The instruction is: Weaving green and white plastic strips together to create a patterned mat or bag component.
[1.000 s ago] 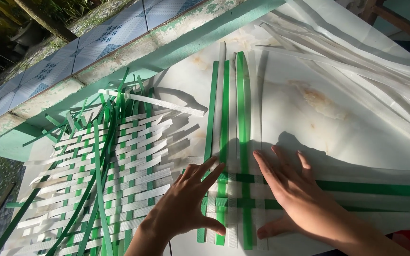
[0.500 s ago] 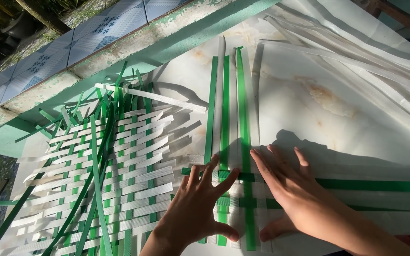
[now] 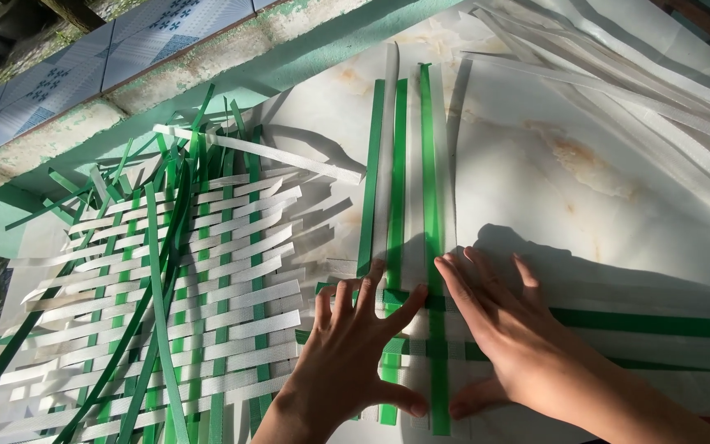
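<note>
We see both hands pressed flat on a small patch of crossing plastic strips laid on a pale marbled counter. The left hand lies palm down with its fingers spread and open, gripping nothing; the thumb points right along the lower edge of the crossing. The right hand lies just beside it, also palm down, fingers extended and close together, thumb stretched left until its tip nearly meets the left thumb. Neither hand closes on a strip; both only bear down on the weave.

The crossing sits at the lower centre of the view, between and under the two hands. Three green upright strips and white upright strips run away from the hands toward the far edge of the counter. Green horizontal strips and white ones run out to the right from under the right hand.

To the left, well apart from the hands, lies a larger woven mat of white and green strips, its loose green ends sticking out at angles along the far and near edges. One white strip lies slantwise across the mat's upper corner. At upper right, a loose pile of white strips rests on the counter. Beyond the counter we see a green painted ledge and a tiled wall. Strong sunlight casts the shadow of the hands onto the counter behind them.
</note>
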